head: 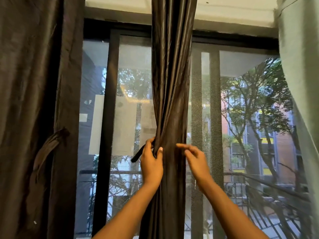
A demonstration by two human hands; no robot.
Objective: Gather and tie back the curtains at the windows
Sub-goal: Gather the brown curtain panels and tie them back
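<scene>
Window point(134, 87) behind gathered curtain point(170, 83), left hand point(151, 163) around

Head view, close, faces window point(241, 118) straight on, perhaps tilted slightly upward.

Beyond the glass we see a dark window frame point(110, 104) with an upright bar running floor to top. A mesh screen point(196, 94) covers part of the panes. A pale sheet of paper point(98, 125) is stuck to the left pane. Outside, leafy trees point(255, 100) stand before a brick building point(283, 149), and a dark metal balcony railing point(262, 200) runs below. Above, we see a white ceiling strip point(233, 12).
</scene>
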